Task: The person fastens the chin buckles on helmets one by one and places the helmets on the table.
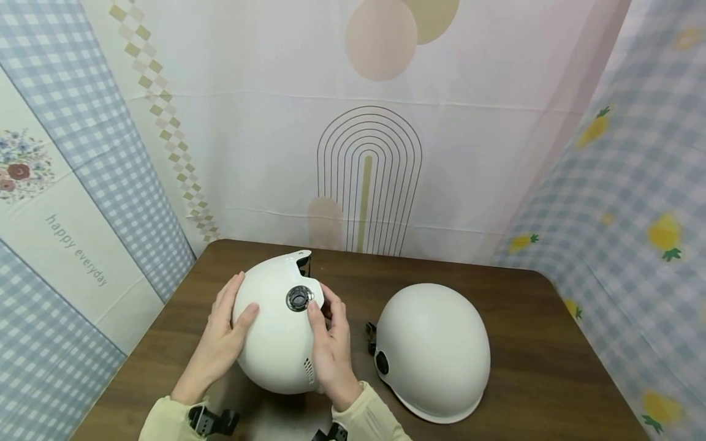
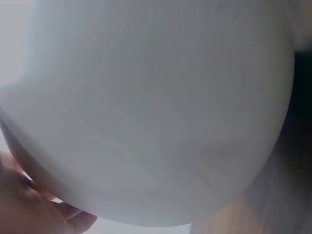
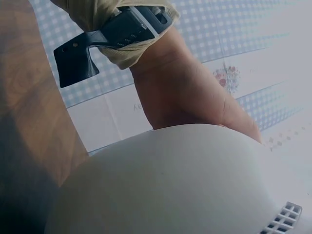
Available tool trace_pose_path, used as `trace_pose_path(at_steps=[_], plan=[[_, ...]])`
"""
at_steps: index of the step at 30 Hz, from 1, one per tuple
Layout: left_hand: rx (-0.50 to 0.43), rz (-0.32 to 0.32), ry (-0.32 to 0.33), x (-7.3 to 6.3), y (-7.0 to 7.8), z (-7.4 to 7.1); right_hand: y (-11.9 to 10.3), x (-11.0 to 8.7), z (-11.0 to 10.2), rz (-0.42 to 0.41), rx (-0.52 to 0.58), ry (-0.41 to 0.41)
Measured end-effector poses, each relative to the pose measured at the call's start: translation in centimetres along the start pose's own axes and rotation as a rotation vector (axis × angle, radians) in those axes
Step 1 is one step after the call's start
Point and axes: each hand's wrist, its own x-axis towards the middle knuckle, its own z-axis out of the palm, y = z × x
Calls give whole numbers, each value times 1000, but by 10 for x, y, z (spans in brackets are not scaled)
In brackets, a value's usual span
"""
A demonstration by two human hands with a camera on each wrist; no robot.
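A glossy white helmet (image 1: pixel 273 349) is between both hands, tilted with its front opening turned to the far right. My left hand (image 1: pixel 217 349) lies against its left side in the head view, thumb and fingers spread over the smooth shell. The right wrist view also shows that left hand (image 3: pixel 190 92) along the shell's edge. My right hand (image 1: pixel 333 352) grips the right edge, its thumb beside a dark round pivot (image 1: pixel 299 298) and its fingers hooked behind the rim. Slotted vents (image 1: pixel 309 370) sit lower on the shell. The left wrist view is filled by the blank shell (image 2: pixel 156 107).
Another white helmet (image 1: pixel 436 349), more matte, stands to the right on the brown wooden table (image 1: pixel 529 355), a black buckle (image 1: pixel 371 337) at its left side. Patterned cloths hang behind the table and along both sides.
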Motion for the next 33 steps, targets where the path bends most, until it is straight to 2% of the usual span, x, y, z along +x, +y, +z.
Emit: trace_pose_path(at_steps=[10,16,20,25,33], plan=[[-15,-21,-14,2,4,0,-3,2,-4,36,-35,36],[9,7,-14,5,6,3,-4,3,-8,65,-38,90],[17,20,-11,6,7,5,-7,4,-11,82,10,75],[0,0,-49,6,6,5,-10,4,-15,99,57,50],[-84,-33,-121,5,-10,5,-7,6,-23,105,65,24]])
